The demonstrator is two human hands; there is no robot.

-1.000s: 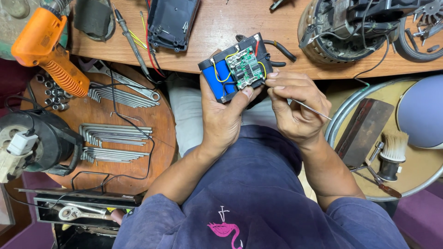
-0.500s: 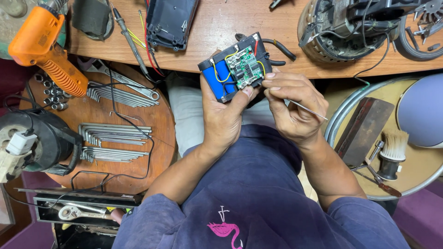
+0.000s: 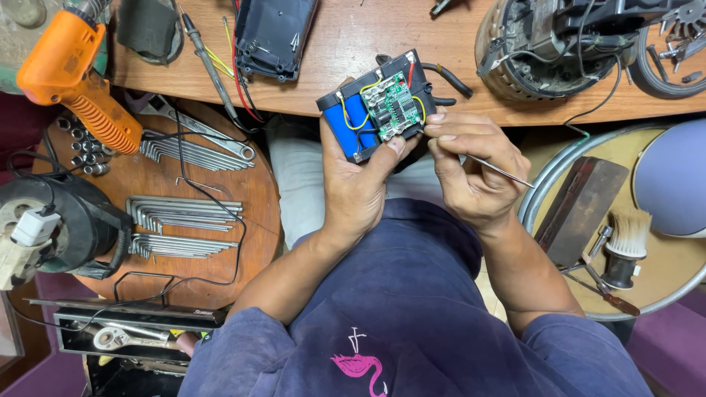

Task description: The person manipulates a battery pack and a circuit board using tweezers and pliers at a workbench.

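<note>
We hold the blue-celled battery pack with green circuit board [image 3: 375,114] in our left hand [image 3: 357,184], above the bench edge. Since a second ago, our right hand [image 3: 471,169], pinching a thin metal probe [image 3: 500,170], has closed in until its fingertips touch the board. The round metal tray [image 3: 540,192] contains a shaving-style brush [image 3: 625,246].

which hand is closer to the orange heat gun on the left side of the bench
Left. The left hand grips the battery pack toward the bench's middle, apart from the orange heat gun. The right hand, holding a thin metal tool, sits farther away beyond the pack.
</note>
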